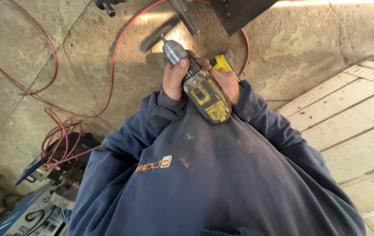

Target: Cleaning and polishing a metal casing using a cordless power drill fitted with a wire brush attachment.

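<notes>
Above the concrete floor:
Drill: being gripped by both hands.
Left hand: being wrapped round the chuck.
Right hand: being closed on the handle.

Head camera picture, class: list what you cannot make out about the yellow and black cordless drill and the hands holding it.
- Yellow and black cordless drill: its handle is hidden inside the hands.
- Drill bit tip: too small and blurred to tell its type.
- Right hand: fingers hidden behind the drill body.
- Left hand: palm faces away, so its grip is unseen.
- Dark metal plate: cut off by the top edge.

Drill between hands — cable left (boards right).
</notes>
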